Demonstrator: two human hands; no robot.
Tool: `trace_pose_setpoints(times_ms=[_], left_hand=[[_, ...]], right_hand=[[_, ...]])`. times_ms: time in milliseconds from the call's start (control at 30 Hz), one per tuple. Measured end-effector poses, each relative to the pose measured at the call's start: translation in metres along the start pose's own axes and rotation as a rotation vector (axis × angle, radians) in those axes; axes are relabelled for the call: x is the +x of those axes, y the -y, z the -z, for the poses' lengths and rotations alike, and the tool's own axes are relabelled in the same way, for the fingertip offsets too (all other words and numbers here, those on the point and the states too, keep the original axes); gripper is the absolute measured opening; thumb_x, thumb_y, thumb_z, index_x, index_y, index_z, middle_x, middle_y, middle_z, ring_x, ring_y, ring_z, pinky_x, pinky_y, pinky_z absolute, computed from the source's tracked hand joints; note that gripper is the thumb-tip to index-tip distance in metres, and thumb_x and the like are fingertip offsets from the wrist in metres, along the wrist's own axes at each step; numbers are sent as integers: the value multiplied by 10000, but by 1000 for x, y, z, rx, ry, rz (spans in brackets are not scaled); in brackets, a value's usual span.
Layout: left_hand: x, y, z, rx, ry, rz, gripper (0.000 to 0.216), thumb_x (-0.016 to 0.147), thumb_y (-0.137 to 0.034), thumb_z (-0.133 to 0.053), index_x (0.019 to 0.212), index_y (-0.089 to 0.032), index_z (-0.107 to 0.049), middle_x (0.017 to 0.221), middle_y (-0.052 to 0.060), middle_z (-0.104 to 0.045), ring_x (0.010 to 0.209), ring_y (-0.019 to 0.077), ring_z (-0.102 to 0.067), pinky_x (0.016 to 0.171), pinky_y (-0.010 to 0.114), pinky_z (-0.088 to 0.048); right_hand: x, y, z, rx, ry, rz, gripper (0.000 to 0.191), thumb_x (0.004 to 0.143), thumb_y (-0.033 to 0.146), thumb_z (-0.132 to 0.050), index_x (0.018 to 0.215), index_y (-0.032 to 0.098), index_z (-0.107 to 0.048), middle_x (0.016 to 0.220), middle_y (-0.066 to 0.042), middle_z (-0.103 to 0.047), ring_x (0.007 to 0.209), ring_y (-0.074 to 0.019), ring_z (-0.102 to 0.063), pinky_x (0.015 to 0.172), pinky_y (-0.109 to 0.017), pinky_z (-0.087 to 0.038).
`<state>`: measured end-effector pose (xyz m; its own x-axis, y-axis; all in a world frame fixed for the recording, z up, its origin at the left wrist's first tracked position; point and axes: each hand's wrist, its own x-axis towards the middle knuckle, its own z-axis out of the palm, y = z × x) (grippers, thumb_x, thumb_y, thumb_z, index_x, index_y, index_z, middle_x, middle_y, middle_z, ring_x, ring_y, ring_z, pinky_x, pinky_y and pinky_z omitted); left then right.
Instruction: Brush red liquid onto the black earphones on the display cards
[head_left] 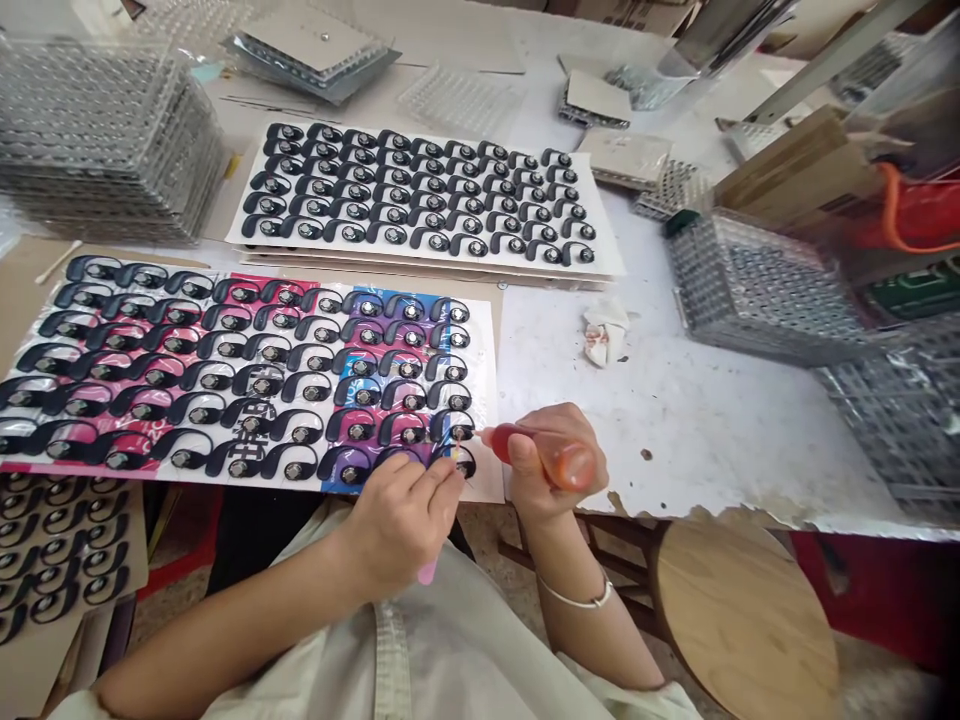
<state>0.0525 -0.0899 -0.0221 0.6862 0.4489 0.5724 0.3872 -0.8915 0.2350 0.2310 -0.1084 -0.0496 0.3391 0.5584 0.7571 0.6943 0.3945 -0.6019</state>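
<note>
My left hand [401,515] is closed in a pinch on a thin pink stick [427,572]; the stick's tip touches a black ear-hook earpiece [459,462] at the near right corner of a colourful sheet [491,330] covered with several rows of such earpieces. My right hand [551,462] is wrapped round a small red-orange squeeze bottle [559,460]. The bottle's nozzle points left at the same corner earpiece. A silver bangle [577,598] is on my right wrist.
A second sheet of earpieces [607,250] lies farther back. Stacks of clear plastic trays stand at far left [97,130] and right [765,290]. A crumpled tissue [604,335] lies on the white table [720,420]. A round wooden stool [742,620] stands at lower right. More earpieces on cardboard [60,550] lie lower left.
</note>
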Motion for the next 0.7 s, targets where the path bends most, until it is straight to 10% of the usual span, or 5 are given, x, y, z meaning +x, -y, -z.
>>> trace_pose_setpoints(times_ms=[700], left_hand=[[1,2,0,6,-18,-21,168,862,-9,-501,870,-73,-657,855,122,-737,534,144,-580,477,303,-453]], right_hand=[[3,3,0,41,19,7,71,755,185,-667,748,193,-596,629,2,-598,569,-139,-528,500,-310,-433]])
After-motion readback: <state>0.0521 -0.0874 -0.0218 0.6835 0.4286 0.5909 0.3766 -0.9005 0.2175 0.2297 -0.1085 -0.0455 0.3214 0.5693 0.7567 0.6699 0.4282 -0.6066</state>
